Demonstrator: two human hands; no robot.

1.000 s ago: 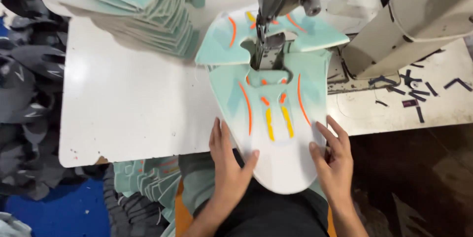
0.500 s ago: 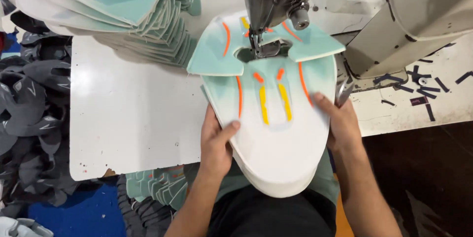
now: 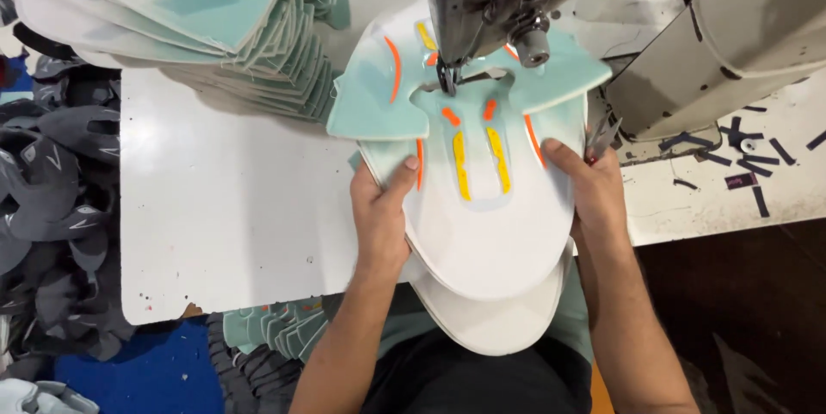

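Observation:
A flat shoe-upper piece (image 3: 490,233), white fading to mint green with orange and yellow stripes, lies on the white table (image 3: 232,207) under the sewing machine's head (image 3: 482,9). Its top end sits beneath the needle and presser foot (image 3: 447,78). My left hand (image 3: 380,212) grips the piece's left edge, thumb on top. On the right edge rests my right hand (image 3: 594,190), fingers curled round it. A second white piece (image 3: 499,324) lies underneath and sticks out over my lap.
A tall stack of matching mint pieces (image 3: 181,9) fills the table's back left. Dark grey shoe parts (image 3: 52,207) are heaped at the left, below table level. More mint pieces (image 3: 275,332) sit under the table edge. Dark scraps (image 3: 740,156) litter the machine's base at the right.
The piece has been pulled toward me and shifted under the needle. Both hands have moved up from its rounded lower end to its two sides.

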